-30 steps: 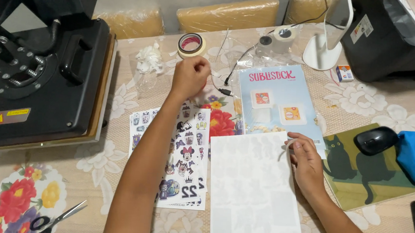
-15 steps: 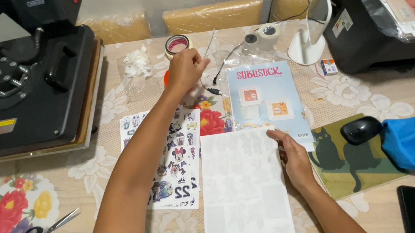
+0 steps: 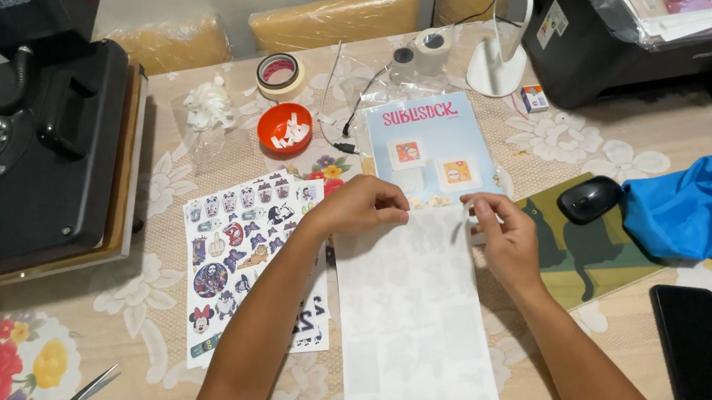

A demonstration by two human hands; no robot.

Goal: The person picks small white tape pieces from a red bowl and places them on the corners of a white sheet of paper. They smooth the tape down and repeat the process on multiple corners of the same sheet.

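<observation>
Fingers of left hand (image 3: 361,206) and right hand (image 3: 501,233) pinched on top edge of white sheet (image 3: 415,315), flat on table (image 3: 547,139) beside sticker sheet (image 3: 254,260). Step: gripping the edge. Next calls for steady two-handed hold.

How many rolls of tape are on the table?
2. A tan roll with a pink middle lies flat behind the orange bowl. A white roll stands farther back, left of the white stand. Others could be hidden behind the heat press.
</observation>
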